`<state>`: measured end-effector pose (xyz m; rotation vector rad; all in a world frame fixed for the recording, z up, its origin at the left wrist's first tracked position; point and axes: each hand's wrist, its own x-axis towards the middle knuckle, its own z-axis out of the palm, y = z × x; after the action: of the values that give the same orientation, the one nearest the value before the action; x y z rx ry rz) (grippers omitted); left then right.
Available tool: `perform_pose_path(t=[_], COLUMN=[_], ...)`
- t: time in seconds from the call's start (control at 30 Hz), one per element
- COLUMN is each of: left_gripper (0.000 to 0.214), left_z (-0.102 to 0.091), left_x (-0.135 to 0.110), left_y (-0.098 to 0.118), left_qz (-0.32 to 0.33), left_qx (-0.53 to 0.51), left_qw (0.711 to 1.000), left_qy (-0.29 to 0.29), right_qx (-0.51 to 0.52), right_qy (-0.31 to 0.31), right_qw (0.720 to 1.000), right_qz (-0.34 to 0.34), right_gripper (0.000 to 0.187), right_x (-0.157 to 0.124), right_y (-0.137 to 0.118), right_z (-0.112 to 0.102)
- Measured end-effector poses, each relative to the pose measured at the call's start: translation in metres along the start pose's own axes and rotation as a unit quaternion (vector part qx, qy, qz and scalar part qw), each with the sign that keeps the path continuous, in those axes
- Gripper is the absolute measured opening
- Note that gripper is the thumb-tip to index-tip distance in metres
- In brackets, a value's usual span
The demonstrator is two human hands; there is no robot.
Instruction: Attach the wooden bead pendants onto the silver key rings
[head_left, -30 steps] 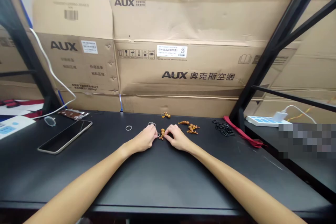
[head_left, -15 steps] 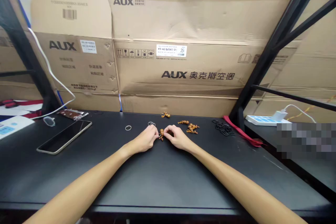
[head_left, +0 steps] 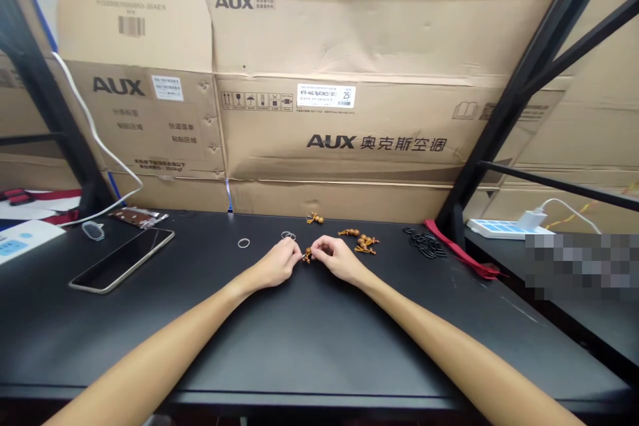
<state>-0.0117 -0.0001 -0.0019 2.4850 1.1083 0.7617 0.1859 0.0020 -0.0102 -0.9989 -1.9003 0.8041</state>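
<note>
One left hand (head_left: 273, 264), one right hand (head_left: 340, 259), fingers (head_left: 316, 251) pinching a wooden gourd bead (head_left: 307, 255)

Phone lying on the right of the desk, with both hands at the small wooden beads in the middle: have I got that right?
No: the head view shows the phone on the left of the desk, not the right. The left hand and right hand are at the small wooden beads in the middle, as you said.

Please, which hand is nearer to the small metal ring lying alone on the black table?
Left. The left hand is to the ring's right and slightly closer to the person; the right hand is farther right, beyond the left hand.
</note>
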Motion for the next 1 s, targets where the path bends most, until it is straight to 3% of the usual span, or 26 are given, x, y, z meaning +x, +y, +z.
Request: perform_pose_path(t=[0.43,1.0], left_gripper=[0.021,0.023], left_z=[-0.0010,-0.0070], left_x=[0.0013,0.0012], left_y=[0.0006,0.0052], left_qz=[-0.029,-0.025], left_qx=[-0.024,-0.062], left_qw=[0.999,0.997], left_qy=[0.002,-0.037], right_qx=[0.024,-0.162], right_qy=[-0.017,0.024], right_qw=[0.999,0.983], right_qz=[-0.013,-0.080], right_gripper=[0.013,0.004], right_x=[-0.0023,-0.0064], right_y=[0.0026,-0.0024], right_z=[0.0027,0.0079])
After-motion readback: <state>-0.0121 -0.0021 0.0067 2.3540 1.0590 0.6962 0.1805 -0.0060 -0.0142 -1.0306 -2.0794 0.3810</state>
